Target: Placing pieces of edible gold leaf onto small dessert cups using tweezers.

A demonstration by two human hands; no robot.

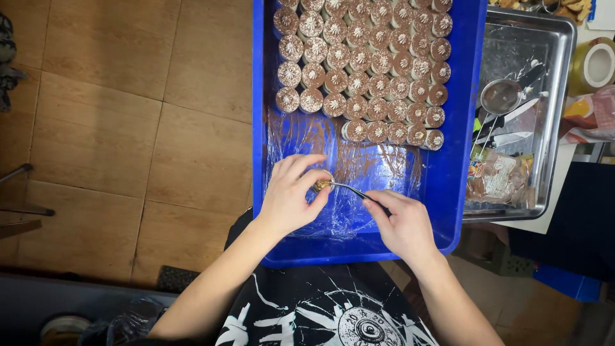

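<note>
1. Left hand (288, 195): fingers curled and closed around one small cup (321, 184), held just above the film-lined bottom of the crate, near its front end.
2. Right hand (402, 221): pinched shut on the handle of a thin metal tool (351, 189), likely a spoon or pick; its tip touches the cup's top.
3. Cup in hand: apart from the rows, contents brownish-gold; finer detail too small to tell.
4. Blue crate (466, 128): long plastic tub lined with crinkled cling film (359, 166) smeared with brown powder.
5. Filled cups (365, 70): dozens standing upright in tight rows, each dusted brown with a white dab on top; they take up the far part of the crate.
6. Progress, by my judgement: most of the crate is stocked; the bare film at the near end has room for several more rows.
7. Steel tray (551, 38): right of the crate, holding a small sieve (501, 96), wrappers and utensils.
8. Tape roll (596, 64): beyond the tray, on the surface.
9. Floor (128, 96): brown tiles, left.
</note>
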